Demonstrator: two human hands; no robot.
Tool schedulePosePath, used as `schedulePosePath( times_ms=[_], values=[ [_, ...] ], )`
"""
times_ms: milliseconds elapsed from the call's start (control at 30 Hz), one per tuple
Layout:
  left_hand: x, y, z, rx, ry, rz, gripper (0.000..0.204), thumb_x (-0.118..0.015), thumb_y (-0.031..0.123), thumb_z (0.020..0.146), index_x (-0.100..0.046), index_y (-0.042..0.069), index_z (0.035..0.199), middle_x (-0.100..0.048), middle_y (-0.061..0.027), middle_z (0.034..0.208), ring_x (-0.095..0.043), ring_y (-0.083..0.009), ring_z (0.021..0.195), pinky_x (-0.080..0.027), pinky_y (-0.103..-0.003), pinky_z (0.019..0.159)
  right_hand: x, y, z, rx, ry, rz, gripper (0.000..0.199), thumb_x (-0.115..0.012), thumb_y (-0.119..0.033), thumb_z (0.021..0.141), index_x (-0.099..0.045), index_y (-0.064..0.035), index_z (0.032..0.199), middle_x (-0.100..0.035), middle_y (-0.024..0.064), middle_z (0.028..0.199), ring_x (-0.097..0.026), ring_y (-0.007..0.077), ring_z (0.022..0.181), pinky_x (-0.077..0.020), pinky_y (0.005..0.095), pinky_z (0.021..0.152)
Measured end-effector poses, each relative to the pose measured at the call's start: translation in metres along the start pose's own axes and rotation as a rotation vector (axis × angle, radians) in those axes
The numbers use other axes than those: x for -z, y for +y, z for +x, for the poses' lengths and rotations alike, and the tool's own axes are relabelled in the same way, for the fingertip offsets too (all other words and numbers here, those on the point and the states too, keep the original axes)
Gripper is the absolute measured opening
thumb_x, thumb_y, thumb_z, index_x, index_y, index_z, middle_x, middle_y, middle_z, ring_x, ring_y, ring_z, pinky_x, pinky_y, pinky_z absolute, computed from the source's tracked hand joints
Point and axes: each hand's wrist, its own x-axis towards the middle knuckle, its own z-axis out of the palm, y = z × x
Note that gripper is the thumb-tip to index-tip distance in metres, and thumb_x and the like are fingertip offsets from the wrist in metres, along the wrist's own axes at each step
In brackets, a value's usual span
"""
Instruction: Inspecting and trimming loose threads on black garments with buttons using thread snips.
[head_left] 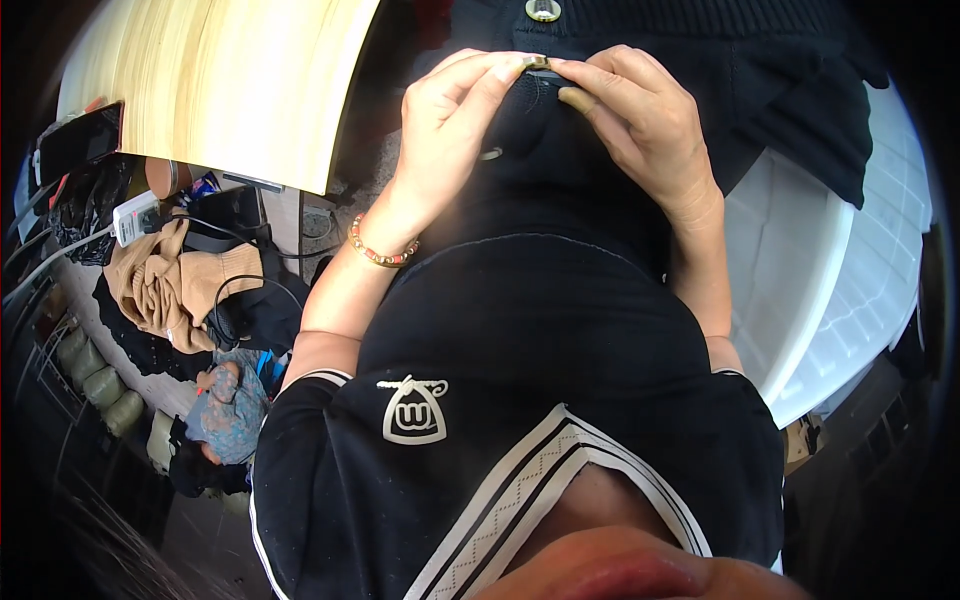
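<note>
Head view: left hand [445, 110] has a shiny button [537, 62] pinched between thumb and index, far side of scene, middle. Right hand [640, 110] just right of it, fingers bent, index tip at button's right edge; its thumb, tan cover on the tip, sits apart from the button. Can't tell if right hand grips anything. Fine dark threads show just below button. Black knit garment [790, 110] lies under and around the hands, ribbed band at far edge, second round button [543, 10] on it. Beaded bracelet [382, 250] on left wrist. Far left: pale wood-grain tabletop [220, 80]. Left: tan knit garment [165, 275], white plug [135, 218] near it. Right: white surface [780, 260].
</note>
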Motion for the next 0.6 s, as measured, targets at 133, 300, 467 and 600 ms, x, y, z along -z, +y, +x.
schedulePosePath(
  times_ms=[133,300,467,600],
  values=[
    [-0.004,0.011,0.011,0.047,0.01,-0.146,0.023,-0.059,0.016,0.098,-0.071,-0.001,0.109,-0.069,-0.0048,0.096,-0.063,-0.0084,0.09,-0.048,-0.021,0.082,0.0,0.004,0.009,-0.045,0.046,0.125,0.022,-0.074,-0.009,0.081,-0.071,-0.0051,0.102,-0.061,0.0043,0.08,-0.059,0.0196,0.07,-0.0497,0.0282,0.062],
    [-0.006,0.033,0.042,0.204,0.008,-0.505,0.036,-0.053,0.022,0.101,-0.058,0.0,0.129,-0.067,-0.0096,0.115,-0.065,-0.0117,0.1,-0.051,-0.024,0.088,0.012,0.005,0.033,-0.13,0.114,0.255,0.026,-0.069,-0.004,0.086,-0.067,-0.001,0.112,-0.064,0.0061,0.09,-0.061,0.0155,0.08,-0.0472,0.0239,0.071],
    [0.007,0.025,0.048,0.332,0.003,-0.491,0.043,-0.053,0.023,0.101,-0.048,0.0,0.137,-0.067,-0.0093,0.113,-0.064,-0.0128,0.101,-0.05,-0.024,0.088,0.005,0.012,0.046,-0.188,0.169,-0.069,0.02,-0.069,-0.008,0.083,-0.065,0.0011,0.101,-0.058,0.0142,0.083,-0.061,0.0317,0.076,-0.0494,0.0362,0.068],
    [0.02,0.008,0.028,0.456,0.027,-0.322,0.045,-0.057,0.025,0.099,-0.05,0.004,0.139,-0.061,0.0026,0.101,-0.055,-0.0047,0.093,-0.042,-0.02,0.084,-0.026,0.029,0.053,0.007,0.48,0.217,0.021,-0.069,-0.008,0.083,-0.064,0.0,0.102,-0.059,0.0144,0.087,-0.062,0.0324,0.081,-0.0507,0.0384,0.07]
  ],
)
